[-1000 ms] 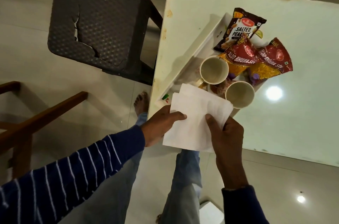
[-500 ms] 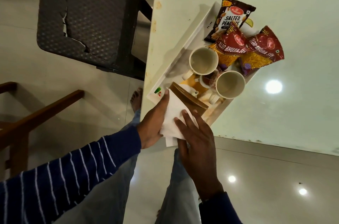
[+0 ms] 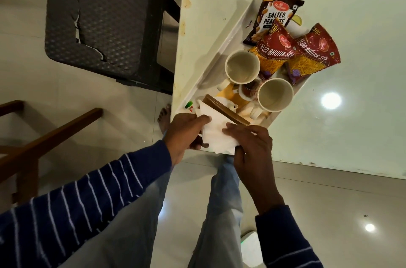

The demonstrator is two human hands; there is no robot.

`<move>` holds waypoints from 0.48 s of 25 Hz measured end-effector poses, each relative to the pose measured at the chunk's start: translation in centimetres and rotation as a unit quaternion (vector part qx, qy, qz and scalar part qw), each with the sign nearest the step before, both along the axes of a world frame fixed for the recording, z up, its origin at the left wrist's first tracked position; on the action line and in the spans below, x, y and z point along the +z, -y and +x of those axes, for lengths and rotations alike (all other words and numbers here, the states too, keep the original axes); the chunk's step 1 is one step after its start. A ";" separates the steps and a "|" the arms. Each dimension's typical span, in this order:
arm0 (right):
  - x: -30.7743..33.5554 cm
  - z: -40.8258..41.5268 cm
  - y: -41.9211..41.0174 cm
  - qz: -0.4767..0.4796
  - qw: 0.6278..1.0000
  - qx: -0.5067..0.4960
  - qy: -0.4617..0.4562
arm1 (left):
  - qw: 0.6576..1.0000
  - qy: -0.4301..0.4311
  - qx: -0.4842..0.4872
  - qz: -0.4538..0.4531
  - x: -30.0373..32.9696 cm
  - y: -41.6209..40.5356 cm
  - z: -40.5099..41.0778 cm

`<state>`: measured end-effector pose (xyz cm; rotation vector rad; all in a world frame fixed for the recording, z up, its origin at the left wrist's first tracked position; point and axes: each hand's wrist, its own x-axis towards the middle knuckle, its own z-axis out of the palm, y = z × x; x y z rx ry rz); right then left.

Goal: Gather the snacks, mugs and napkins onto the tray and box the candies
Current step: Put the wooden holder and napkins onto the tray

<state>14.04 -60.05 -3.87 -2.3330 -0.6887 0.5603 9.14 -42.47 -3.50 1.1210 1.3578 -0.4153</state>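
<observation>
Napkins, white and stacked, sit at the near end of the white tray, gripped by both hands: the left hand pinches their left edge, the right hand grasps their right side. A brown wooden holder lies just beyond them. Farther along the tray stand two mugs, then a salted peanuts packet and two aloo bhujia sev packets. The tray rests on the pale table.

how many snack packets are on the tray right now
3: the salted peanuts packet at the tray's far end, and two aloo bhujia packets side by side beyond the mugs. More may be hidden underneath.
</observation>
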 end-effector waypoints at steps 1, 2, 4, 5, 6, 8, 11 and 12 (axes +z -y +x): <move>-0.5 0.4 -0.4 -0.010 1.000 0.000 -0.026 | 0.999 -0.007 -0.020 0.025 -0.4 -0.3 0.2; -1.1 0.5 -0.7 -0.022 0.999 0.000 -0.047 | 0.998 -0.009 -0.037 0.044 -0.9 -0.5 0.3; -2.0 0.6 -1.0 -0.045 0.998 -0.005 -0.052 | 0.996 -0.009 -0.065 0.068 -1.6 -0.8 0.5; -2.3 0.6 -1.2 -0.060 0.997 -0.011 -0.038 | 0.994 -0.009 -0.079 0.081 -2.0 -0.9 0.5; -2.5 0.5 -1.3 -0.077 0.997 -0.023 -0.015 | 0.991 -0.007 -0.091 0.097 -2.4 -1.0 0.6; -3.0 0.3 -1.6 -0.096 0.994 -0.052 0.028 | 0.987 0.005 -0.103 0.127 -3.0 -1.0 0.8; -3.3 0.0 -1.5 -0.107 0.988 -0.057 0.093 | 0.975 0.020 -0.119 0.185 -3.5 -0.6 1.4; -3.4 0.0 -1.5 -0.112 0.987 -0.053 0.101 | 0.970 0.022 -0.130 0.205 -3.7 -0.6 1.5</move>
